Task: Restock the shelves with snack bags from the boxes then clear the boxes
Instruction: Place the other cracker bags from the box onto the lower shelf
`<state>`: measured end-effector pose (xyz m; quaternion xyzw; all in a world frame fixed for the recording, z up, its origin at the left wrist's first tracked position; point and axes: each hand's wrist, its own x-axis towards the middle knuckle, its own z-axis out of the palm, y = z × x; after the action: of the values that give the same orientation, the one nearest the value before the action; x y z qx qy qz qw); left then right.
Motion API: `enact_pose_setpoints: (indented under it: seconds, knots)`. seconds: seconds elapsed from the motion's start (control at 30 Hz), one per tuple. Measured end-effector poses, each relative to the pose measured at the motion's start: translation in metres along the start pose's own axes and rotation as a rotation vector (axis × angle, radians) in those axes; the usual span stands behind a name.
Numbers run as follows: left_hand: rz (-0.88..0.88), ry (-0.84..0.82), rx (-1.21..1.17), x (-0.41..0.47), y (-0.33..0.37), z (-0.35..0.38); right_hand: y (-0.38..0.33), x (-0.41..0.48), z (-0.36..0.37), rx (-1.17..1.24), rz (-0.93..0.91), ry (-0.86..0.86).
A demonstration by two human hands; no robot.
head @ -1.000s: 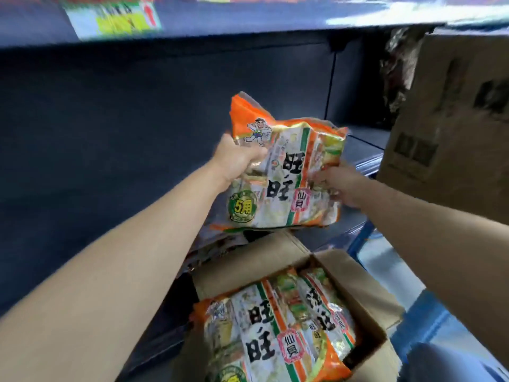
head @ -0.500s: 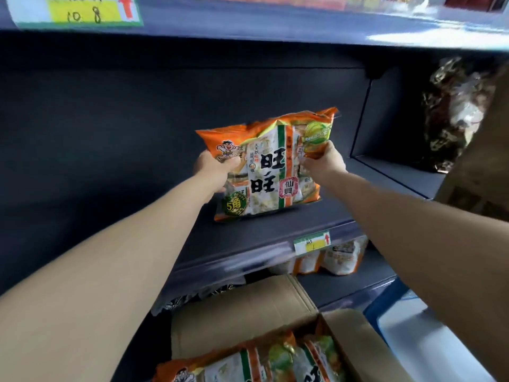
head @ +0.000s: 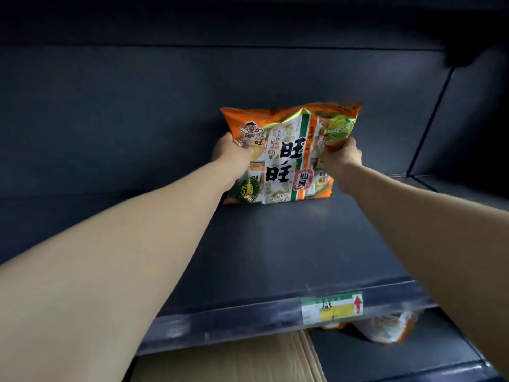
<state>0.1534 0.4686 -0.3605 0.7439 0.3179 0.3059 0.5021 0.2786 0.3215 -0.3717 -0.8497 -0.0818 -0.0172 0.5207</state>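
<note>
both hands (head: 234, 153) grip snack bag (head: 286, 158) upright, front outward, on shelf (head: 275, 244).

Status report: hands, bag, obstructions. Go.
Left hand and right hand both shut on snack bag. Bag upright, bottom edge on the shelf near the back. Nothing in the way.

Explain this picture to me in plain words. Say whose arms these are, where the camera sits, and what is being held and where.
No machine here: a person wears a wide-angle camera on the head, so you look down their two bare arms. The left hand and right hand grip the sides of an orange snack bag, standing it upright at the back of a dark shelf. A price label sits on the shelf's front edge. Below it, more snack bags and a cardboard box flap show.
</note>
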Motion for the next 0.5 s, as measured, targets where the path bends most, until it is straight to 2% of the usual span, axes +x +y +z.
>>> enact_pose_setpoints:
  seconds: [0.17,0.33,0.5]
  knots:
    - [0.006,-0.034,0.088,0.003,-0.014,0.005,0.013,-0.001,0.009,0.021,-0.093,-0.065]
    - [-0.009,-0.063,0.116,-0.015,-0.017,-0.008,0.015,-0.029,0.002,-0.019,-0.102,-0.066]
    - [0.056,-0.202,0.149,-0.070,-0.013,-0.032,0.006,-0.090,-0.009,0.031,-0.106,-0.066]
